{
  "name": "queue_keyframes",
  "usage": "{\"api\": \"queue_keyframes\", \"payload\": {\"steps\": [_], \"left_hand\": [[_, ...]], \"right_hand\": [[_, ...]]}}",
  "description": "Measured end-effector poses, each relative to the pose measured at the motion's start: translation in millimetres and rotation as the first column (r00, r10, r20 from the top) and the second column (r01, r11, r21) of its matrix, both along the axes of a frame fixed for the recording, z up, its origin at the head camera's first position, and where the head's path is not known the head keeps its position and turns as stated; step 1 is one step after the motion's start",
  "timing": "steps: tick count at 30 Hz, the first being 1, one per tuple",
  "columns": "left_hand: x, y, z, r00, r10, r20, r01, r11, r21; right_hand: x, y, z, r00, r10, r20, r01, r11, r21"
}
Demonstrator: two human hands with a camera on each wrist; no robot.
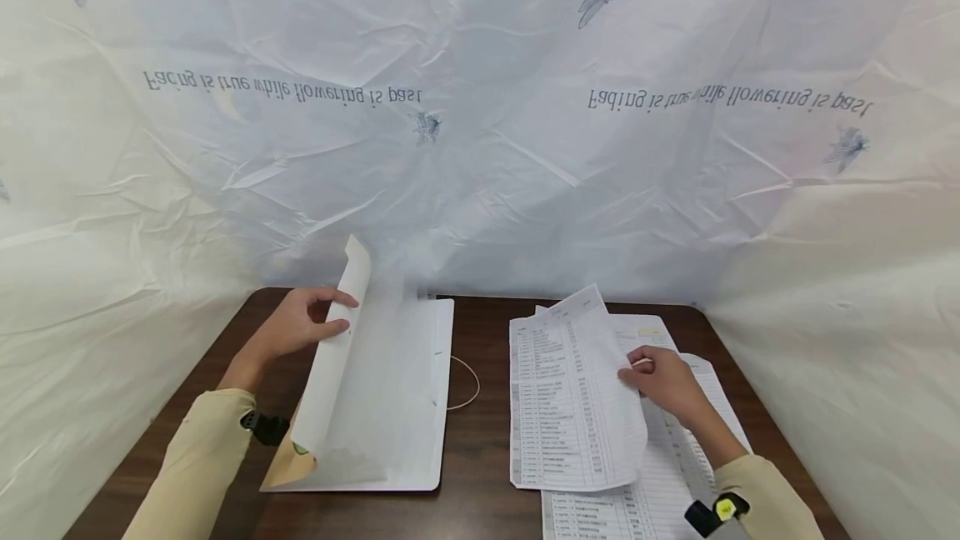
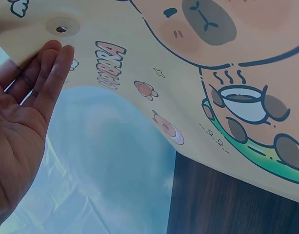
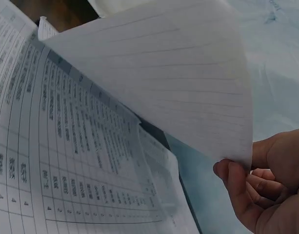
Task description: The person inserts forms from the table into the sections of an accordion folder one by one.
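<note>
My left hand [image 1: 303,323] pinches the raised cover of a folder [image 1: 442,398] lying on the left of the table, thumb on the cover's white inner side. In the left wrist view, the fingers of that hand lie against the cover's cartoon-printed outside [image 2: 134,58], close to a round button [image 2: 62,28]. My right hand [image 1: 663,382] pinches the right edge of a printed sheet [image 1: 573,398] and holds it lifted and tilted. Beneath it lie more printed sheets [image 1: 600,515]. In the right wrist view, thumb and fingers grip a corner of the sheet's back [image 3: 188,73].
A thin white string [image 1: 477,386] loops from the folder's right edge onto the dark wooden table [image 1: 480,457]. A crinkled white sheet with printed lettering [image 1: 480,190] hangs behind the table and along both sides.
</note>
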State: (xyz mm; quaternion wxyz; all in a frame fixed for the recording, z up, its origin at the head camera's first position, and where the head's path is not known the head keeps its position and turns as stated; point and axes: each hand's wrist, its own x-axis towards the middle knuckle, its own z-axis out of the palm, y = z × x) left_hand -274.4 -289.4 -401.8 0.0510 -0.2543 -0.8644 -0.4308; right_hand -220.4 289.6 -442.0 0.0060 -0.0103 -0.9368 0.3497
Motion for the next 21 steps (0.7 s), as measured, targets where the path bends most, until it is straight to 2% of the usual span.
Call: {"api": "queue_keyframes", "payload": {"steps": [12,21], "left_hand": [[-1.5,-0.8,-0.4,1.000,-0.001,-0.018,0.001,1.000,-0.019],[-1.0,0.9,0.8,1.000,-0.010,-0.020,0.010,1.000,-0.010]], "right_hand": [[10.1,-5,38.1,0.994,0.036,-0.099,-0.037,0.999,-0.011],[14.0,-15,66.6,0.979,0.062,-0.193,-0.076,0.995,-0.065]]}}
